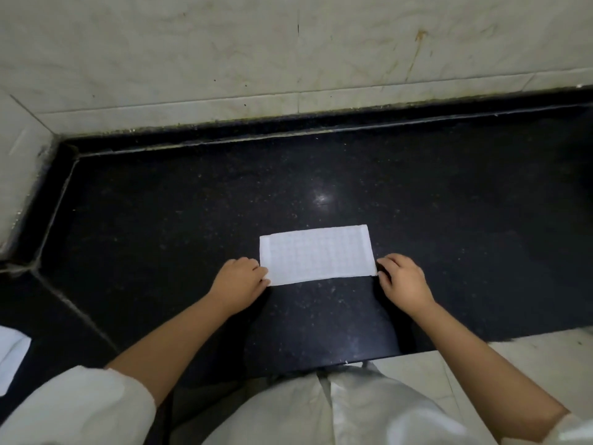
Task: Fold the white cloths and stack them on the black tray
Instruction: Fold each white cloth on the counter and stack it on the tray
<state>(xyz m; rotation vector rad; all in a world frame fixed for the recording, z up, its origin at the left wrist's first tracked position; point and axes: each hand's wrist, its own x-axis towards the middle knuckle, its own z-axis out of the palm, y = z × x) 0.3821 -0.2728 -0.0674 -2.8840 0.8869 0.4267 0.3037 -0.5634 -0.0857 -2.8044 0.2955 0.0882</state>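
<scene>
A white cloth with a faint grid texture lies flat as a wide rectangle on the black stone counter. My left hand is at its near left corner, fingers curled and pinching the edge. At the near right corner my right hand pinches the cloth the same way. No black tray is in view.
A pale tiled wall runs along the back and left of the counter, behind a raised black lip. More white cloth shows at the far left edge. The counter's front edge and a pale floor lie at the lower right.
</scene>
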